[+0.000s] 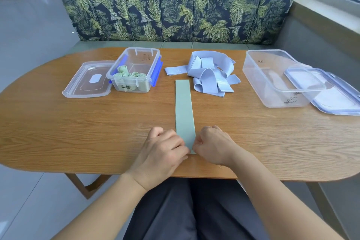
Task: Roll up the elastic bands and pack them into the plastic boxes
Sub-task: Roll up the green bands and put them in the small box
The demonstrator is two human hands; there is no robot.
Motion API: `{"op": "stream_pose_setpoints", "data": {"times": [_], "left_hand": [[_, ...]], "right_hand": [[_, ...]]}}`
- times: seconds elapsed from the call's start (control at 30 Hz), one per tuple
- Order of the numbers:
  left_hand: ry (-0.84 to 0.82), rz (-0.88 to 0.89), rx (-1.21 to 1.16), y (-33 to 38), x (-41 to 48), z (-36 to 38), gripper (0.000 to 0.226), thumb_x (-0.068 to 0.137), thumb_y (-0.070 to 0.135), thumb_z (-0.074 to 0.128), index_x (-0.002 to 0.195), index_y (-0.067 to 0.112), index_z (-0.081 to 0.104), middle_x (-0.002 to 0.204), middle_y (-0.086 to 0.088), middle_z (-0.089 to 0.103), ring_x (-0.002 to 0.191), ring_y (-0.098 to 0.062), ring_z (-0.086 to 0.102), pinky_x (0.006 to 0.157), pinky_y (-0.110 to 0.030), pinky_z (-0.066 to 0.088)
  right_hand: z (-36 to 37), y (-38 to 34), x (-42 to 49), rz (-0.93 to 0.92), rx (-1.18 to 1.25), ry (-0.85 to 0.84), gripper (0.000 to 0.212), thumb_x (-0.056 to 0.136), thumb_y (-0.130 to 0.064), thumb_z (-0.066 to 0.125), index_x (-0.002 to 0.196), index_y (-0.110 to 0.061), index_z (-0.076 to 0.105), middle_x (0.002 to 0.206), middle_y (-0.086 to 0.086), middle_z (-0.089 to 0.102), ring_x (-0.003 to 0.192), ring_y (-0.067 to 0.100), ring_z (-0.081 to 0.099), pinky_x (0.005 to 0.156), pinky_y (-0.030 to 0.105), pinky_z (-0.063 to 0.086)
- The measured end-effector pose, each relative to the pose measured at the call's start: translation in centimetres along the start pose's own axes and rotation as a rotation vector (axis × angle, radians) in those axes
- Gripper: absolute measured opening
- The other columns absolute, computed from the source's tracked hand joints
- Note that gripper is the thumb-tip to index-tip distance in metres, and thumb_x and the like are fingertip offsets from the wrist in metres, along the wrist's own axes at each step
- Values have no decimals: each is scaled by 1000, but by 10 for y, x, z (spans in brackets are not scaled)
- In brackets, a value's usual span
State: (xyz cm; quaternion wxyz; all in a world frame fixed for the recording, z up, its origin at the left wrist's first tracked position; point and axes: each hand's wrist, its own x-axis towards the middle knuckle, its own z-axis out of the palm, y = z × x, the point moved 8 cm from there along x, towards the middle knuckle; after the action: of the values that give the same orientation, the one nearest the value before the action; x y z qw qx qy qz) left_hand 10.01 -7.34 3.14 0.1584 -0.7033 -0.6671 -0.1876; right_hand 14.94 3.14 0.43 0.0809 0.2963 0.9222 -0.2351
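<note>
- Green elastic band (184,107) lies flat and straight on the desk (78,122), near end between both hands.
- Left hand (163,148) and right hand (212,146) each pinch a corner of that end, grip closed on it.
- Looks light, soft and stretchy; best rolled tightly from this held end.

Wooden table (58,122): boxes (253,76), bands (184,107), apparently two lids (85,84)
</note>
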Motion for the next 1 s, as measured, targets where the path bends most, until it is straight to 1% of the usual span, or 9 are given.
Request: {"op": "stream_pose_setpoints", "data": {"times": [0.1,0.2,0.4,0.5,0.6,0.67,0.77,0.9,1.0], "left_hand": [[29,-4,17,0,-1,0,10,88,26,65,80,22,69,78,12,60,80,-12,57,77,-31,32],[27,-14,13,-3,0,3,13,89,27,63,78,22,69,77,12,61,78,-12,56,77,-32,33],[-70,-84,-61,-11,2,13,18,88,32,57,78,25,70,73,13,60,75,-11,54,81,-32,31],[-98,-124,-84,-13,3,15,22,88,34,52,76,26,69,70,13,57,73,-9,52,82,-30,28],[-109,-151,-114,-15,5,17,18,86,34,56,76,27,69,68,13,54,71,-8,49,84,-30,27],[-117,-182,-149,-17,6,18,13,83,35,60,77,29,70,67,14,51,70,-6,46,85,-33,28],[-133,-247,-215,-23,6,19,12,81,38,61,79,31,71,67,16,48,70,-3,43,88,-35,26],[-162,-308,-271,-27,5,22,8,83,37,64,81,34,71,74,14,58,78,-2,49,94,-34,21],[-155,-318,-278,-28,4,22,7,83,37,66,82,33,71,74,14,57,80,-3,49,93,-32,19]], "right_hand": [[-1,0,1,8,24,-23,18,88,-19,44,78,-16,59,84,-4,50,103,23,40,82,34,36],[0,2,4,16,46,-51,25,87,-19,46,62,-22,48,70,-9,42,89,22,39,76,31,34],[2,5,5,10,97,-34,31,85,-18,48,55,-23,42,66,-9,41,79,21,35,71,31,32],[3,9,4,4,158,14,20,82,-21,51,63,-22,56,73,-7,56,82,20,48,70,32,41],[-1,9,-4,-30,271,135,13,83,-18,56,87,-22,68,84,-9,62,86,15,57,75,29,49],[-8,2,-13,-117,211,268,12,83,-20,63,92,-24,71,86,-13,58,88,9,53,77,24,45],[-8,-11,-23,-243,27,385,8,82,-31,71,87,-25,74,84,-11,55,85,12,48,78,27,41],[-6,-14,-28,-346,-107,481,9,67,-20,81,70,-25,74,71,-8,54,67,16,48,56,32,45],[-5,-19,-31,-388,-179,514,6,67,-21,70,62,-24,72,63,-7,50,59,18,48,48,32,45]]}}
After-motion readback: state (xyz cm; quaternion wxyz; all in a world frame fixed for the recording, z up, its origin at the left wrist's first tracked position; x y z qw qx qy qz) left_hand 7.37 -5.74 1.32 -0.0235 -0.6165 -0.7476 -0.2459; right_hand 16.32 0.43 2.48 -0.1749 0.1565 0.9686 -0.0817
